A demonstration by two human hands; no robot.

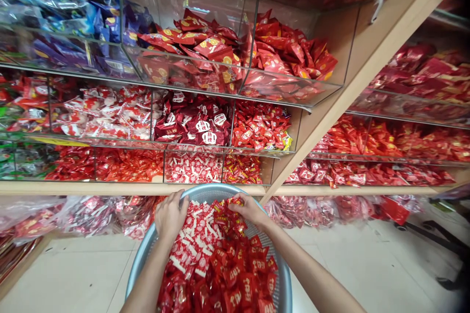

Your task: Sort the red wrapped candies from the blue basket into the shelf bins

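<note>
Candies [200, 242] past counting lie in one basket [285, 274] under two hands [171, 217].

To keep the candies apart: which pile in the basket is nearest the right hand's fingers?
The small red-yellow pile at the basket's far side; the white-red pile lies left, the larger red packets nearer the camera.

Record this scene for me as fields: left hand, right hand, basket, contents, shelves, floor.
Left hand: at the basket's rim on the far left; exact hold unclear
Right hand: fingertips among the red-and-gold packets near the basket's far side
Basket: blue, perforated, in front of the shelves
Contents: white-and-red packets on the left, red-and-gold ones at the back, larger red packets nearer the camera
Shelves: wooden, with clear bins of wrapped packets; plastic bags below
Floor: pale tiles
</note>
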